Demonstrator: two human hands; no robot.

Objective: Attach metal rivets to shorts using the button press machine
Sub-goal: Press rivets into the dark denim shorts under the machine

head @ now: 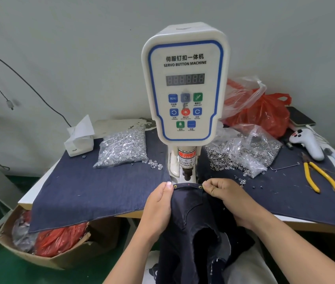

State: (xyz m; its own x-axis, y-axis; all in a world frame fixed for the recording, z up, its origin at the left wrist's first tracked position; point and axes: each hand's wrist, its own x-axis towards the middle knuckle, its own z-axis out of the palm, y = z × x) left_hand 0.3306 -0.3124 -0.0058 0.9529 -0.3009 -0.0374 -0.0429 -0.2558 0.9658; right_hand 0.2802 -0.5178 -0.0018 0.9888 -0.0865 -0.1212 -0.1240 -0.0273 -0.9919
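You have the dark denim shorts (191, 214) stretched between both hands just in front of the servo button machine (185, 83), with the pocket edge lying right under the punch head (187, 173). Your left hand (158, 203) pinches the left corner of that edge, thumb on top beside one rivet (175, 186). Your right hand (224, 195) pinches the right corner beside a second rivet (200, 187). Each grip is closed on the fabric, fingers curled under it. A small red dot (188, 184) sits on the edge between the two rivets, probably the aiming light.

Expect the shorts to handle as soft, limp cloth: light, but most of their bulk hangs off the tabletop (297, 221) toward your lap and will likely tug the edge backwards. Denim is not slippery, so a firm pinch should hold. Keep your hold at the corners as now, pulling gently apart so the edge stays flat and taut; folded seams there will feel thicker and stiffer. Keep fingertips to the sides of the punch, as its warning label (186, 160) advises.

Loose rivet parts lie in the open plastic bags (121, 148) either side of the machine; they look small and likely to roll off the denim cloth (93, 189) covering the tabletop.
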